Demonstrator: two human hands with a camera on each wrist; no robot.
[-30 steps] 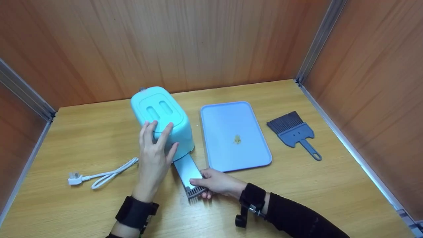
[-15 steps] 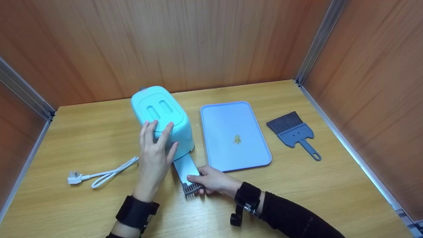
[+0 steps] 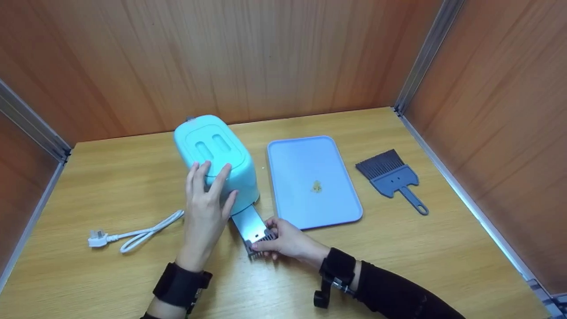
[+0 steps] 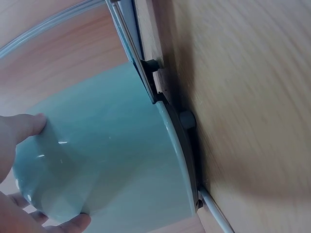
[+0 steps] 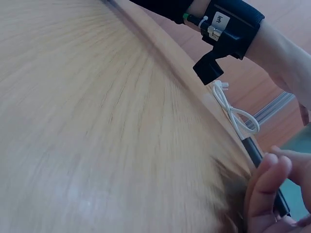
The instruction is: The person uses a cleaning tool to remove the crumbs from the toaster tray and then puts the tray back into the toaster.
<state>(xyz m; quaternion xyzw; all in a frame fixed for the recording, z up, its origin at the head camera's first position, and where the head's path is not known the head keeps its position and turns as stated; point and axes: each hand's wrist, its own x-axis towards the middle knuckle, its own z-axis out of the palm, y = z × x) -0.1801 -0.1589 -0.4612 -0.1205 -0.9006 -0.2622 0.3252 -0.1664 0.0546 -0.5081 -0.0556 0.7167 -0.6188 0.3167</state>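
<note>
A turquoise toaster (image 3: pixel 217 150) with a lid on top stands at the back left of the table. My left hand (image 3: pixel 206 212) holds its near end, fingers over the top edge and thumb on the side. The left wrist view shows the fingertips and thumb around the glossy toaster body (image 4: pixel 112 150). A metal crumb tray (image 3: pixel 248 223) sticks out from the toaster's base toward me. My right hand (image 3: pixel 288 241) pinches the tray's dark slotted end, thumb on top and fingers beneath. In the right wrist view the curled fingers (image 5: pixel 267 189) partly hide the tray edge.
Right of the toaster lies a blue tray (image 3: pixel 310 155) with a small pile of yellowish crumbs (image 3: pixel 316 186). Farther right is a dark blue brush (image 3: pixel 394 179). A bundled white cord with a plug (image 3: pixel 98 239) lies at left. Wood panels rise behind and at both sides.
The crumb tray has slid a little farther into the toaster, my right hand moving with it. My right thumb has shifted onto the slotted end. My left hand stays put.
</note>
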